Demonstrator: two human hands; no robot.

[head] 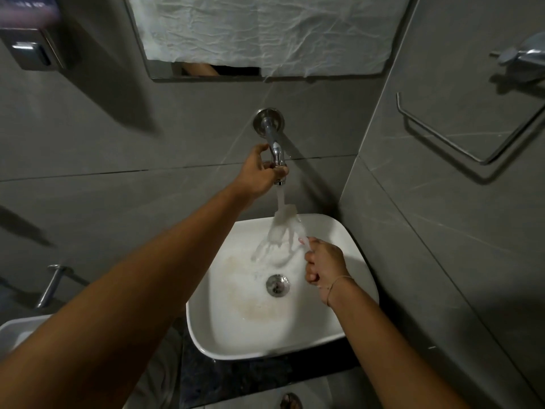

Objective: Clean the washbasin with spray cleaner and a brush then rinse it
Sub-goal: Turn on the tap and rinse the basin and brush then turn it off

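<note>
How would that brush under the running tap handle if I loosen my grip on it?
The brush is drenched by the tap's stream, so its handle is probably slippery in the right hand. It looks thin, likely light plastic. Water pressure might nudge it down into the washbasin.

This is a bathroom or washroom. Grey stone-look tiles (124, 137) cover the walls, and a white washbasin (348, 240) sits low in the centre on a dark tabletop (224, 376). A chrome tap (272, 140) juts from the wall above it. A paper-covered mirror (265, 33) hangs at the top, a metal dispenser (32, 48) at upper left, and a wire holder (460, 134) at right.
</note>
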